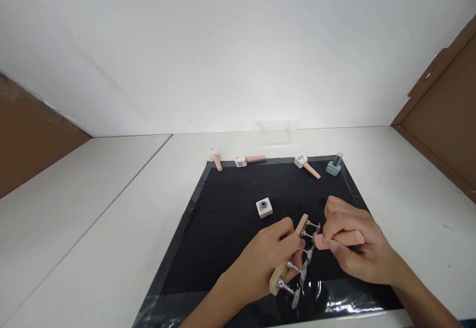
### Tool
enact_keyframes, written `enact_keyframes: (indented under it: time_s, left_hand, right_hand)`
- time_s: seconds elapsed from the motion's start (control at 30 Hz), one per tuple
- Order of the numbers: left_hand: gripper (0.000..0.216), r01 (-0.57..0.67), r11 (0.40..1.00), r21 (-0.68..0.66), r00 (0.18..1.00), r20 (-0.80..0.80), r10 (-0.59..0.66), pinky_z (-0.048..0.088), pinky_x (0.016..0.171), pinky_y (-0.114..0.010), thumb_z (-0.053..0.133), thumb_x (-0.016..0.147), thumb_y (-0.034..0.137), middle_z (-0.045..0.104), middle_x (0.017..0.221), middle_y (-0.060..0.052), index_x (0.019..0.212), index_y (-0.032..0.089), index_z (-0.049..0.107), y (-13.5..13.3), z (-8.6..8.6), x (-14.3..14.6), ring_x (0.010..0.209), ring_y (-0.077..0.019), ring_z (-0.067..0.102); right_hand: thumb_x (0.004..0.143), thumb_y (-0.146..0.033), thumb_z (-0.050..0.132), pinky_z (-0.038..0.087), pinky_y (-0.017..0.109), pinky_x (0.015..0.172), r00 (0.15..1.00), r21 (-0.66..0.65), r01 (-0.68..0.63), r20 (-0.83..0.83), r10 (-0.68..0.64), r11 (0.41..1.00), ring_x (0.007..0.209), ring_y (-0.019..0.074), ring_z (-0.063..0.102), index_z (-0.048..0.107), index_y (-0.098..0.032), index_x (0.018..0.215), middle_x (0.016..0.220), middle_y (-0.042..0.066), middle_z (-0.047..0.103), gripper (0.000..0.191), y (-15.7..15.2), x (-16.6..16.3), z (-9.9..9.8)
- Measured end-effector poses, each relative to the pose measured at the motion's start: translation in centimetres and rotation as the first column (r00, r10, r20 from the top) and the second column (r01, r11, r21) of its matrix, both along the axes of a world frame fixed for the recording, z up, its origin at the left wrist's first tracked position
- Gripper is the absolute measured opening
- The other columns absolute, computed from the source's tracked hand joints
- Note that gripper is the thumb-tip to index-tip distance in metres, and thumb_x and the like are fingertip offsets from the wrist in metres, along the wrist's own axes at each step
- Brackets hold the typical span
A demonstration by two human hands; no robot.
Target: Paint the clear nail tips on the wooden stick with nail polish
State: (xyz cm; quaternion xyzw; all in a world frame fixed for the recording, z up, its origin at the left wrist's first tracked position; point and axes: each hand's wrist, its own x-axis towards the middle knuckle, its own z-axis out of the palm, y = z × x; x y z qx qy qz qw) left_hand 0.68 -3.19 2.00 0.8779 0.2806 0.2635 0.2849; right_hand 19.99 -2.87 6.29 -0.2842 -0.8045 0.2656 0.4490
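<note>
My left hand (pixel 266 253) is closed around a wooden nail tip stand (pixel 277 279), a bar with several metal stems that carry greyish false nails (pixel 304 272). The bar is held tilted, its nails facing right. My right hand (pixel 359 246) grips the peach cap of a nail polish brush (pixel 347 238). The brush end of the cap meets one of the middle nails; the bristles are too small to make out. An uncapped white nail polish bottle (pixel 264 208) stands on the black mat (pixel 219 229), beyond my left hand, its dark round neck facing up.
Along the mat's far edge lie three white bottles with peach caps: one at the left (pixel 215 160), a second bottle (pixel 241 161), and a third bottle (pixel 301 161). A teal bottle (pixel 333 166) is at the far right. Behind is a clear tray (pixel 273 137) by the white wall.
</note>
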Motion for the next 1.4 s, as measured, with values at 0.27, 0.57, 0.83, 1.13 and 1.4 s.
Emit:
enact_keyframes:
  time_s: [0.27,0.57,0.83,1.13,1.4]
  left_hand:
    - [0.012,-0.019,1.000,0.016,0.998,0.060,0.018,0.033,0.050,-0.019,0.044,0.076,0.008,0.042,0.069,0.001,0.072,0.018,0.045,0.2,0.2,0.4,0.057,-0.0104,0.040]
    - [0.012,0.010,0.997,-0.074,0.983,0.181,0.004,0.034,0.051,-0.020,0.046,0.078,0.007,0.041,0.067,0.002,0.077,0.019,0.047,0.4,0.1,0.1,0.060,-0.0113,0.042]
    - [0.011,0.070,0.969,-0.235,0.924,0.383,0.026,0.034,0.055,-0.020,0.056,0.080,0.013,0.045,0.068,0.003,0.074,0.019,0.049,0.0,-0.9,-0.2,0.061,-0.0096,0.043]
    - [0.016,0.088,0.926,-0.368,0.896,0.436,0.088,0.032,0.054,-0.021,0.055,0.081,0.016,0.042,0.065,0.003,0.067,0.017,0.047,0.3,-0.6,-0.3,0.056,-0.0079,0.040]
    - [0.015,0.076,0.896,-0.438,0.886,0.442,0.142,0.030,0.053,-0.020,0.056,0.072,0.007,0.040,0.062,0.005,0.063,0.016,0.048,0.1,-0.5,-0.5,0.054,-0.0065,0.038]
  right_hand:
    - [0.068,0.001,0.044,0.030,0.026,0.047,0.996,-0.008,-0.088,0.030,0.088,0.996,0.050,0.0129,0.037,0.048,-0.022,0.068,0.053,-0.005,0.040,0.024,0.3,0.0,0.3]
    - [0.068,0.001,0.044,0.032,0.027,0.047,0.988,-0.042,-0.144,-0.066,0.141,0.989,0.048,0.0132,0.038,0.049,-0.023,0.068,0.050,-0.005,0.043,0.024,0.2,-0.3,0.2]
    - [0.078,-0.004,0.053,0.036,0.026,0.049,0.991,-0.094,0.012,-0.130,-0.024,0.995,0.054,0.0143,0.042,0.056,-0.023,0.076,0.056,-0.003,0.047,0.019,-0.1,0.1,-0.7]
    - [0.087,-0.018,0.054,0.036,0.028,0.050,0.977,-0.115,-0.149,-0.172,0.128,0.982,0.053,0.0135,0.043,0.056,-0.022,0.075,0.056,-0.003,0.049,0.013,-0.1,-0.5,-0.4]
    - [0.091,-0.026,0.053,0.036,0.027,0.051,0.976,-0.153,-0.033,-0.217,-0.001,0.988,0.059,0.0148,0.043,0.058,-0.024,0.082,0.061,-0.002,0.049,0.011,-0.5,-0.4,-0.9]
